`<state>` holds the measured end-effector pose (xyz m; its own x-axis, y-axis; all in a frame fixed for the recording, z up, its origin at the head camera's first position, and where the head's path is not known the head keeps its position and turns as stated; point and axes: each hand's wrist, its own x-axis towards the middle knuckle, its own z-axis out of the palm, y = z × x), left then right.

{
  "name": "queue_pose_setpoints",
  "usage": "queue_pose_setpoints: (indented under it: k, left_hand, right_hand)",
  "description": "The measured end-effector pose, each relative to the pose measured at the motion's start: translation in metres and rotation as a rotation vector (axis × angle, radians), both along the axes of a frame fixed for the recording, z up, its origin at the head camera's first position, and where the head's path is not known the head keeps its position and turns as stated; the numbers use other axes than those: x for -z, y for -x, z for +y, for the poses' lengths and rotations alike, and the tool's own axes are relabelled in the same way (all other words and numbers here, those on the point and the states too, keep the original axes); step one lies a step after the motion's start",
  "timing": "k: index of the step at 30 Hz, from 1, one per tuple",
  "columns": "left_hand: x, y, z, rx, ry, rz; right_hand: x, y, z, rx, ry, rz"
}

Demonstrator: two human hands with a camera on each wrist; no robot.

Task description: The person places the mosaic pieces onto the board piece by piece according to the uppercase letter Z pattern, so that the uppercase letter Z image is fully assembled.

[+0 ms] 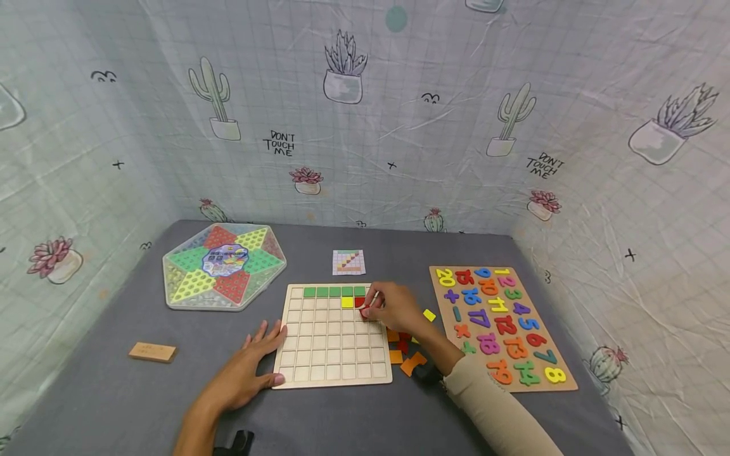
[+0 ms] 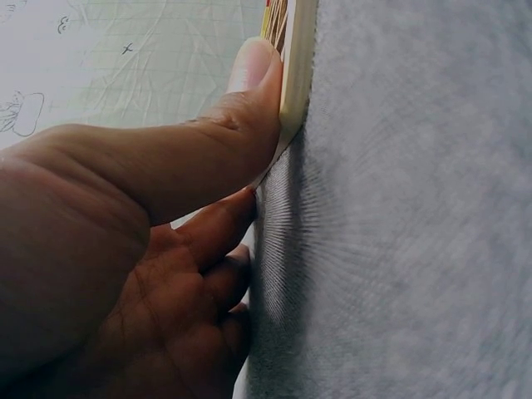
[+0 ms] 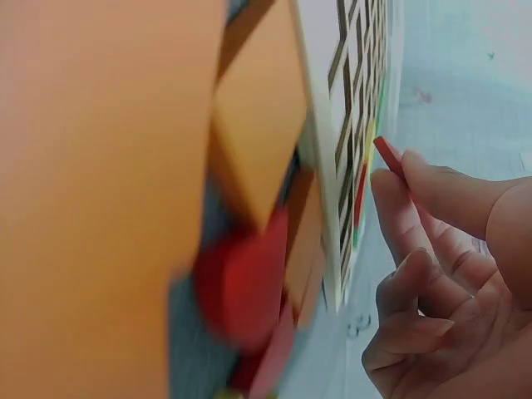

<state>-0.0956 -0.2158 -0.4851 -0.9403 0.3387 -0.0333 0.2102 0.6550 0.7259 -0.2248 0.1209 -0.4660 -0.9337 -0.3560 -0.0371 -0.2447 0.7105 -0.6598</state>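
Note:
A wooden grid board (image 1: 325, 342) lies on the grey table. Green tiles (image 1: 334, 292) fill several cells of its top row; a yellow tile (image 1: 347, 303) and a red tile (image 1: 359, 302) sit in the row below. Over the board's upper right, my right hand (image 1: 393, 307) pinches another red tile (image 3: 389, 158) between thumb and forefinger, clear of the board in the right wrist view. My left hand (image 1: 245, 364) rests at the board's left edge with fingers extended. Its thumb (image 2: 241, 108) presses the near left corner.
Loose orange pieces (image 1: 413, 363) and a yellow piece (image 1: 429, 315) lie right of the board, with red ones among them. Farther right is a number puzzle (image 1: 456, 297). A pattern card (image 1: 348, 262) lies behind, a hexagonal game box (image 1: 225, 266) back left, a small wooden block (image 1: 152, 352) left.

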Motion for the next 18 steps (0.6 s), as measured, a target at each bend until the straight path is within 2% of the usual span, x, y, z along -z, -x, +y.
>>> queue_pose_setpoints:
  k: [4,8,13,18]
  left_hand:
    - [0.001,0.000,0.000,0.002,-0.005,-0.002]
    - [0.001,0.000,0.000,0.002,-0.012,-0.009]
    - [0.002,0.000,0.000,0.000,-0.013,-0.012]
    - [0.003,0.000,-0.001,-0.002,-0.010,-0.002]
  right_hand:
    - [0.002,0.000,-0.015,-0.017,0.002,-0.011]
    - [0.004,0.000,-0.028,-0.015,-0.033,0.016]
    - [0.005,0.000,-0.037,0.016,-0.087,0.012]
    - [0.006,0.000,-0.040,0.047,-0.074,0.004]
